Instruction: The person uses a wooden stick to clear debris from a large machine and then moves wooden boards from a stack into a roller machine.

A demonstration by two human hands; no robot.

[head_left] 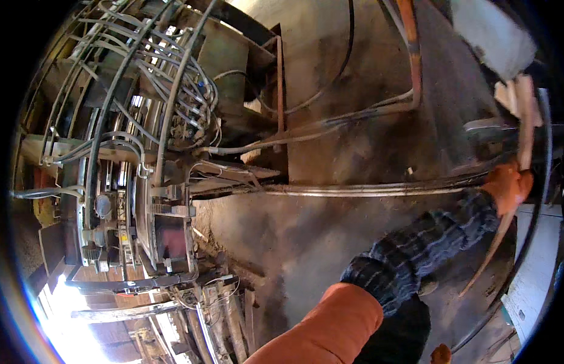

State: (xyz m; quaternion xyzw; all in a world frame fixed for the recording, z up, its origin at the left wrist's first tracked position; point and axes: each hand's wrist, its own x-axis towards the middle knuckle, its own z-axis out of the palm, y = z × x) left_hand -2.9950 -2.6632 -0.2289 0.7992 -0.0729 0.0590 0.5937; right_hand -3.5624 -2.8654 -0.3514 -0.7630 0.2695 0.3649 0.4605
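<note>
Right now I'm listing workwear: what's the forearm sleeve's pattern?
The sleeve is dark plaid, clearest in head view.

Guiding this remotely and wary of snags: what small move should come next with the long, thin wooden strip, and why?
I'd probably ease the long, thin, brown wooden strip slightly leftward in the view. The orange-gloved hand appears closed around it partway along, and a curved black hose runs to its right, so its slanting lower part could catch there.

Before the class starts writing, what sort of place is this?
Probably a workshop or small factory: there's a big machine strung with hoses or cables, a stained floor and a long strip that looks like wood.
</note>
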